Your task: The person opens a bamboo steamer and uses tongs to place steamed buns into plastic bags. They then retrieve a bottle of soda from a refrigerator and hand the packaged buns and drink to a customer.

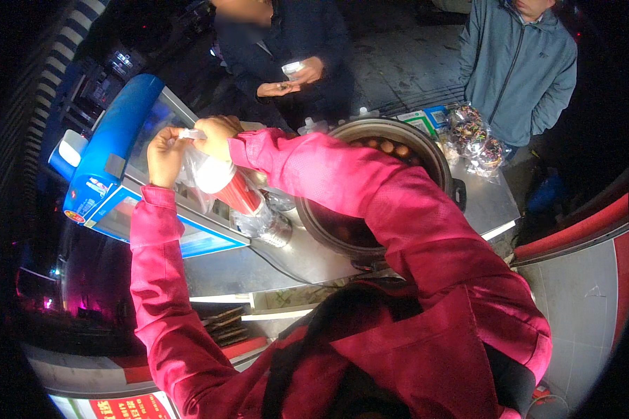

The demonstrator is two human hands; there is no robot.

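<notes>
My left hand (165, 160) pinches the gathered top of a thin clear plastic bag (193, 180). Close beside it, my right hand (214, 137) also grips the bag's top, with a twisted white end between the two hands. Under my right hand is a red and white cup-shaped thing (238, 193); whether it is inside the bag or behind it I cannot tell. Just below that, a plastic-wrapped stack (272, 225) lies on the metal counter (314, 256). A blue-framed glass display case (115, 141) stands left of my hands. My right sleeve partly hides a large round pot (443, 157).
Round brown food, seemingly eggs (393, 148), sits in the pot's dark liquid. Wrapped, sprinkle-topped items (472, 131) lie beyond it, near printed code cards (424, 120). A black cable (278, 268) crosses the counter. Two people stand opposite, one holding a small white item (292, 69).
</notes>
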